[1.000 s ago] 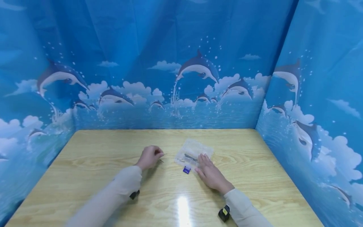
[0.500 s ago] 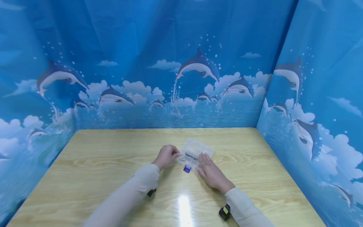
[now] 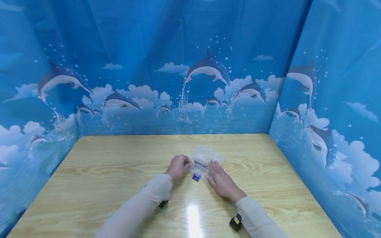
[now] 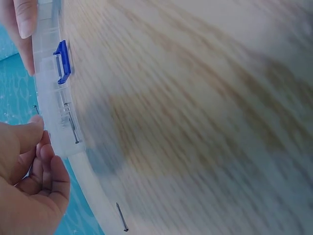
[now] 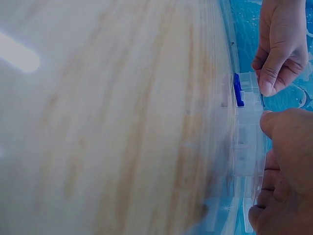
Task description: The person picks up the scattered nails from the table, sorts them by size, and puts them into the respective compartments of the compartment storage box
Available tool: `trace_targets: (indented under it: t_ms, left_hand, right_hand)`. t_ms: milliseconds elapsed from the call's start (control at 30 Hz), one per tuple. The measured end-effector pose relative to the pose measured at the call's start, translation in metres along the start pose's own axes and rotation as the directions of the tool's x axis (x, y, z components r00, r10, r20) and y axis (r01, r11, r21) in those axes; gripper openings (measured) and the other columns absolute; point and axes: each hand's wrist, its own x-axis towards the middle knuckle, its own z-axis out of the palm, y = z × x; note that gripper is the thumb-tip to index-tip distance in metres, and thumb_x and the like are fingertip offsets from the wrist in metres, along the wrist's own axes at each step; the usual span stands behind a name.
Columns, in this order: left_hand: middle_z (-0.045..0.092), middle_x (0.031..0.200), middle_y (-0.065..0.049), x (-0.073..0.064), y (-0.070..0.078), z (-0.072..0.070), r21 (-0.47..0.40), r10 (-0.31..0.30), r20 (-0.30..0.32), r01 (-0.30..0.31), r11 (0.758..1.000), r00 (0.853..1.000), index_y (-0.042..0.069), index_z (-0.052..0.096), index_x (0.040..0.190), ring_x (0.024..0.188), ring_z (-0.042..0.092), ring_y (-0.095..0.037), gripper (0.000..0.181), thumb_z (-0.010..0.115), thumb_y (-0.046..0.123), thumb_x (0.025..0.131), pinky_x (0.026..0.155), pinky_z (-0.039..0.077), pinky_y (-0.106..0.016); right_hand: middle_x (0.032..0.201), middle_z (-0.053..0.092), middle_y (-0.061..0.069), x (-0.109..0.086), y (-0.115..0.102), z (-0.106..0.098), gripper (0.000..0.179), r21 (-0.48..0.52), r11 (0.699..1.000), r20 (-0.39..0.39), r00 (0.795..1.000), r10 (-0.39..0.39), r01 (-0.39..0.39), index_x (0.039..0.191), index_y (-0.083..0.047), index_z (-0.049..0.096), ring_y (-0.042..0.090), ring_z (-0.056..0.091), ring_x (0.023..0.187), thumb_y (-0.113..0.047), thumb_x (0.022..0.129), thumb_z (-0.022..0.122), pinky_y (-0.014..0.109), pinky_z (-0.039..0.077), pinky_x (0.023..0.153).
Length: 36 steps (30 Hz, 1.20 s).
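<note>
A clear plastic compartment box (image 3: 205, 153) with a blue latch (image 3: 196, 177) lies on the table. Dark nails (image 3: 200, 164) rest in it, and more slim nails (image 4: 72, 123) show through its wall in the left wrist view. At the box's left end, my left hand (image 3: 179, 166) pinches a nail (image 4: 35, 109) between thumb and fingertips; only its head end shows. My right hand (image 3: 221, 181) rests on the right side of the box with fairly straight fingers. In the right wrist view its fingers lie along the wall of the box.
One loose nail (image 4: 121, 217) lies on the wooden table (image 3: 119, 155), to the left of the box. A blue curtain (image 3: 148, 82) printed with dolphins surrounds the back and sides. Light glares on the table's near part.
My left hand has moved right from the bare table to the left end of the box, carrying the nail. The right hand has stayed on the box.
</note>
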Motion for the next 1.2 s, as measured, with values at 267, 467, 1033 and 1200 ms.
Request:
trace_targets:
  t_ms: [267,467,1033,1200]
  left_hand:
    - [0.069,0.077,-0.003,-0.001,-0.001,0.002,0.028,0.002,0.002,-0.002,1.0,1.0,0.003,0.073,0.084,0.069,0.059,-0.011,0.004,0.071,0.007,0.085,0.067,0.052,-0.026]
    - [0.07,0.079,-0.003,-0.001,0.0,0.001,0.017,-0.022,0.004,0.022,1.0,1.0,0.006,0.074,0.084,0.072,0.061,-0.012,0.003,0.071,0.005,0.085,0.071,0.053,-0.028]
    - [0.068,0.079,0.001,0.0,-0.01,-0.011,-0.04,-0.004,-0.015,0.004,0.999,1.0,0.006,0.073,0.088,0.068,0.057,-0.009,0.004,0.071,0.009,0.086,0.064,0.05,-0.025]
    - [0.069,0.085,0.0,0.0,-0.015,-0.023,-0.05,-0.022,0.008,0.022,0.999,1.0,0.009,0.073,0.091,0.074,0.059,-0.01,0.006,0.071,0.011,0.086,0.07,0.052,-0.027]
  right_hand:
    - [0.155,0.021,0.021,-0.001,0.0,0.0,0.06,0.004,1.0,0.01,1.0,0.01,-0.01,0.147,0.004,0.026,0.035,0.015,0.145,-0.035,0.103,0.041,0.047,0.019,0.116]
    - [0.155,0.021,0.021,-0.001,0.0,0.0,0.061,0.007,1.0,0.01,1.0,0.012,-0.012,0.147,0.004,0.026,0.034,0.014,0.145,-0.036,0.103,0.04,0.048,0.018,0.116]
    - [0.155,0.021,0.02,0.0,0.001,-0.002,0.061,0.0,1.0,0.009,1.0,0.003,-0.003,0.147,0.004,0.025,0.035,0.016,0.145,-0.036,0.103,0.04,0.047,0.019,0.116]
    - [0.155,0.022,0.021,0.0,0.001,-0.003,0.06,0.004,1.0,0.006,1.0,-0.007,0.007,0.147,0.004,0.026,0.035,0.016,0.145,-0.035,0.103,0.04,0.047,0.019,0.116]
